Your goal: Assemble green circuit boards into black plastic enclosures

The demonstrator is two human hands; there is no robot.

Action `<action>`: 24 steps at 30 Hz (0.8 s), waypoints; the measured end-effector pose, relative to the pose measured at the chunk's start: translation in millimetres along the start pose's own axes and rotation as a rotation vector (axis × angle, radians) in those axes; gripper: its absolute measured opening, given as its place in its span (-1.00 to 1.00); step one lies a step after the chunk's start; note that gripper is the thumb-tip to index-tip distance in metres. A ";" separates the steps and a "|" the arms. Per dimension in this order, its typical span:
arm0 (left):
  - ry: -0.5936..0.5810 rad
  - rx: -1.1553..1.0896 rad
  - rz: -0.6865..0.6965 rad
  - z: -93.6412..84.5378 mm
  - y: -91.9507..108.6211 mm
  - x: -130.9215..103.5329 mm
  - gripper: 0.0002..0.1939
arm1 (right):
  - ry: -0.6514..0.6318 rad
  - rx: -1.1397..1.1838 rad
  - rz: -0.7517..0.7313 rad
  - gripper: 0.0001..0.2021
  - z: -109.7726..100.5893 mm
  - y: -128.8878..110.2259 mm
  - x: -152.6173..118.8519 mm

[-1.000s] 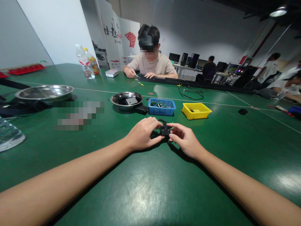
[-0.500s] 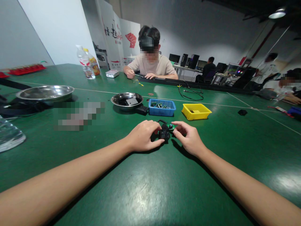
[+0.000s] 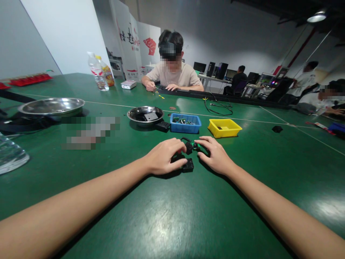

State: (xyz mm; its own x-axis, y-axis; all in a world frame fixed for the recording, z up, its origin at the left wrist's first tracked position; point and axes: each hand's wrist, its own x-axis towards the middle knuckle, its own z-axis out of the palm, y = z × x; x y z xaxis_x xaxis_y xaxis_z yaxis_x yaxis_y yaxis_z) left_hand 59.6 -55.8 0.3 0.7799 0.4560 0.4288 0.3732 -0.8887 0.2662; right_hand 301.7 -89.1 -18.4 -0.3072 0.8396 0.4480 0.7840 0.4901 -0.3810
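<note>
Evidently the work centres on a few small parts on the green desk (image 3: 161, 201); read the clock from the gap between the two hands, twelve pointing away from the wearer. At one o'clock lies the green circuit board (image 3: 197, 146), with a dark round part on it. The right hand (image 3: 215, 155) has its fingertips at the board's far edge while its thumb stands apart from them, so that grip looks released around it. Near eleven sits a dark angular part (image 3: 189, 148), close to a thin black loop (image 3: 185, 139); around seven rests a square black piece (image 3: 188, 165), its recessed side apparently upward. The left hand (image 3: 167, 157) arches between these two, forefinger at the dark part, thumb at the square piece; whether that grip grasps either one I cannot tell.

Handling these well probably calls for light fingertips: take the board by its edges, off its components, and steady the square piece flat without pressing on its rim. Elbow room matters too, I judge, as the blue bin (image 3: 185, 128) stands near at twelve, the yellow bin (image 3: 226, 132) at two and the metal bowl (image 3: 145, 123) at ten.
</note>
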 end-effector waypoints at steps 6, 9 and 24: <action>0.069 0.098 -0.037 8.7 -5.3 1.4 -0.65 | -0.042 0.027 -0.025 -0.57 -0.2 0.3 0.6; -0.002 0.127 -0.080 12.0 -8.4 0.6 -0.57 | -0.040 0.050 -0.031 -0.59 -1.0 -0.2 0.9; -0.074 0.184 -0.180 11.9 -7.1 0.5 -0.51 | 0.024 -0.118 0.088 -0.48 1.4 12.2 2.6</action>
State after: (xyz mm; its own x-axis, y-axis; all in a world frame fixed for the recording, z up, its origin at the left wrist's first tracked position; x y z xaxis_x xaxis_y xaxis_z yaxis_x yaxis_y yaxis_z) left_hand 63.3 -49.8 -11.7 0.7247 0.6088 0.3229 0.5889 -0.7904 0.1686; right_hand 309.7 -80.7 -23.0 -0.2227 0.8714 0.4371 0.8658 0.3829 -0.3222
